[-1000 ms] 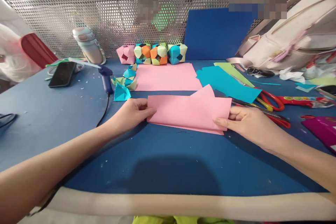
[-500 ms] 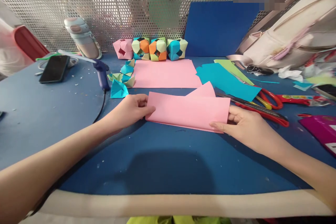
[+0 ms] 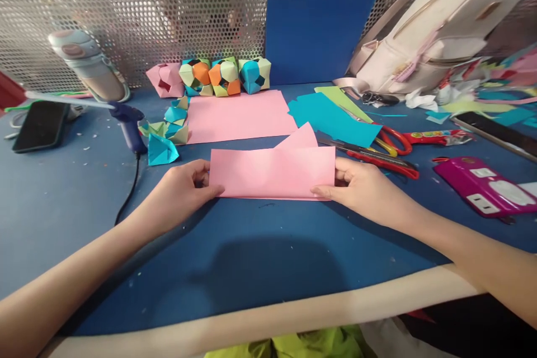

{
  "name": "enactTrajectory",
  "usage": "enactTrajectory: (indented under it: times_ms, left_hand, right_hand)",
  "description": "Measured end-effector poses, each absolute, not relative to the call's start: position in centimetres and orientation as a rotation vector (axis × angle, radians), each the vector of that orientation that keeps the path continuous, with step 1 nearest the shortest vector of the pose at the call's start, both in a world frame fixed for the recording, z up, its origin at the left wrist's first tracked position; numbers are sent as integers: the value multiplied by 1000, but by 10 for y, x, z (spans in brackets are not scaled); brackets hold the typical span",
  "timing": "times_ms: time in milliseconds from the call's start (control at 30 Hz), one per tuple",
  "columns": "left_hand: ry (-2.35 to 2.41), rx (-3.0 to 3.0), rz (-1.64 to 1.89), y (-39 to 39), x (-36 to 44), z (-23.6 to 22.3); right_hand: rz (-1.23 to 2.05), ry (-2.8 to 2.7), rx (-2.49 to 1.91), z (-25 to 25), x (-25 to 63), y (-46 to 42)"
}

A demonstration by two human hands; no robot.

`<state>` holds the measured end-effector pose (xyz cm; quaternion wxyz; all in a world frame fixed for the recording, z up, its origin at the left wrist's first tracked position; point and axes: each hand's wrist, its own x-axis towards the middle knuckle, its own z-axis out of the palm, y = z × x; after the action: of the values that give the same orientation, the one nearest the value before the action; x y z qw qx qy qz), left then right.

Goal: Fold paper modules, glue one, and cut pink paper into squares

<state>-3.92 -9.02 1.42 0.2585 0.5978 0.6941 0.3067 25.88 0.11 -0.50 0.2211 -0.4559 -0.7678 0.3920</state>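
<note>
At the far left of the blue table [image 3: 260,268] lies a dark phone [image 3: 39,126], with a pale bottle [image 3: 90,67] tipped over behind it and a blue glue gun [image 3: 128,123] resting on the cloth, its cord trailing toward the near edge. Toward the middle, the left hand [image 3: 178,196] pinches the left end of a folded pink sheet [image 3: 272,173], thumb on top and fingers tucked beneath. That sheet lies flat, near the table's centre, folded over into a long strip with one corner of the lower layer peeking out along its far edge; judging by this, the first fold looks made but not yet creased sharp, and further folds seem to remain. The right hand [image 3: 364,193] grips the right end the same way, thumb pressed along the near edge. Beyond the strip lie one flat pink sheet [image 3: 239,114], a small cluster of loose folded units [image 3: 168,131], and a row of four finished paper cubes [image 3: 210,75] against the mesh wall. Further right are teal paper [image 3: 331,120], one pair of red scissors [image 3: 398,140], a magenta case [image 3: 482,187] and a pale backpack [image 3: 440,28].
</note>
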Motion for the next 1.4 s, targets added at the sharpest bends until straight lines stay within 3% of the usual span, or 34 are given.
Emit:
enactTrajectory:
  times_ms: [367,1400]
  left_hand:
    - [1969,1662,650,-92,-38,16]
    - [2101,1692,620,-92,-38,10]
  right_hand:
    - [1026,-2186,-1219,-1,264,0]
    - [720,-2355,-1330,2,264,-7]
